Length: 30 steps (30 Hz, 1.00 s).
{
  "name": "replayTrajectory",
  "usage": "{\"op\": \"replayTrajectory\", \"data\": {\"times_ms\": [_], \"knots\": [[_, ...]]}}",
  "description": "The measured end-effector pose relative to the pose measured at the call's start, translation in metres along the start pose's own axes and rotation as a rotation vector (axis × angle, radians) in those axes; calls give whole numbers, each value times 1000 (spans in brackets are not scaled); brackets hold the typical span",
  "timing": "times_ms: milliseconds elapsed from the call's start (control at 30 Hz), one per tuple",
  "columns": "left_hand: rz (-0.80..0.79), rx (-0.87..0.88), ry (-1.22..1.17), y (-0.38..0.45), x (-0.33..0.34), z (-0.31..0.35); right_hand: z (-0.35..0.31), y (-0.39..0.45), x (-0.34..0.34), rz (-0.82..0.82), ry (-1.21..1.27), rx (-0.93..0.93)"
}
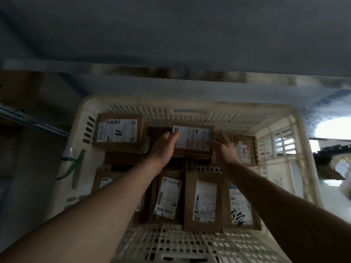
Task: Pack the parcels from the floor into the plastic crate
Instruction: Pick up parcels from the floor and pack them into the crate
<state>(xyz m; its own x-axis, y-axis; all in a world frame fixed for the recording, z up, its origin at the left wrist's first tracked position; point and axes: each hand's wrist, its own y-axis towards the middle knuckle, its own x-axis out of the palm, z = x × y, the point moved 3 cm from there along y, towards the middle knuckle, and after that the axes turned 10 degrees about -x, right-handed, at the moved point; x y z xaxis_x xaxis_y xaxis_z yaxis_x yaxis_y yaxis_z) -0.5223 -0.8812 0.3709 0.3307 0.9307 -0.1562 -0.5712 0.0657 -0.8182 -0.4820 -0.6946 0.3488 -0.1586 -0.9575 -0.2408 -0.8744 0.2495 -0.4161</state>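
A cream slotted plastic crate [190,103] fills the middle of the head view, with several brown cardboard parcels bearing white labels inside. Both my hands reach into its far half and grip one labelled parcel [193,138] between them. My left hand [164,147] clasps its left edge, my right hand [224,150] its right edge. The parcel rests on or just above other parcels by the far wall; which one I cannot tell. Another parcel [119,132] lies in the far left corner. Further parcels [205,202] line the near side.
A parcel marked 1100 [245,150] sits at the far right of the crate. A grey wall [171,35] rises behind the crate. At the right, outside the crate, the floor is bright and a further box [340,166] lies there. Dark shelving stands at the left.
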Motion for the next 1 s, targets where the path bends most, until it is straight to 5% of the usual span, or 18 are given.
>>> {"op": "replayTrajectory", "data": {"times_ms": [1000], "knots": [[-4,10,112,-10,8,3,-3,-4,-1,-118,22,-38]]}}
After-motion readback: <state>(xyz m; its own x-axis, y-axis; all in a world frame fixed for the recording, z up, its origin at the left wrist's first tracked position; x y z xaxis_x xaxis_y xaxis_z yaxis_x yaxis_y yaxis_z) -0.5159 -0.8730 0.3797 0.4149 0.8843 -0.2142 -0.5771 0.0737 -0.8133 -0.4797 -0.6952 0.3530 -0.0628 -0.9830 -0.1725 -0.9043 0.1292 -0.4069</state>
